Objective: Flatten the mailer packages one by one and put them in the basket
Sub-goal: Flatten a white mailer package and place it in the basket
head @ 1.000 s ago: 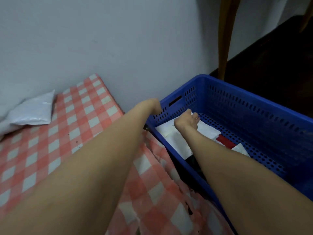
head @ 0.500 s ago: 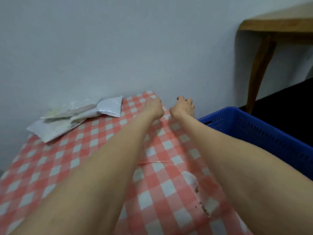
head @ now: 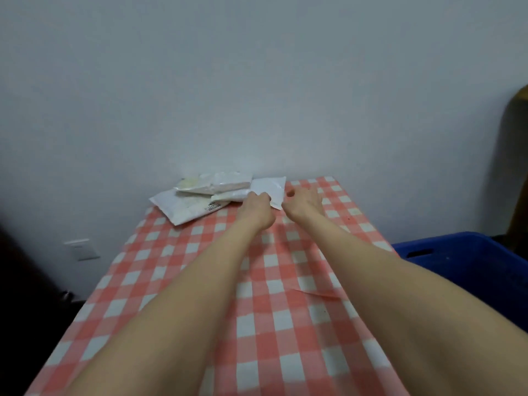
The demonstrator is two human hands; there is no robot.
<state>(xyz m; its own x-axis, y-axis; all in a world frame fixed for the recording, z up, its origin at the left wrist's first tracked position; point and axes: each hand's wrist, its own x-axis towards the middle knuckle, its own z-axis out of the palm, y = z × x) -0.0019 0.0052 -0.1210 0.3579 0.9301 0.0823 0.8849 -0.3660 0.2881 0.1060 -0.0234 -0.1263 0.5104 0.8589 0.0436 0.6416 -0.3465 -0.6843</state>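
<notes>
Touching the white mailer (head: 271, 186), my left hand (head: 256, 206) is hiding its fingers; grip, I cannot tell. Just right of the mailer, my right hand (head: 305, 202) is hovering loose-fingered, empty.

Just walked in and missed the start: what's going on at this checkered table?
A person reaches both hands across the table to a pile of white mailers by the wall. The left hand touches the mailer at the pile's right end; whether it grips it yet is unclear. The right hand hovers open beside that mailer. The blue basket stands at the table's right side.
</notes>
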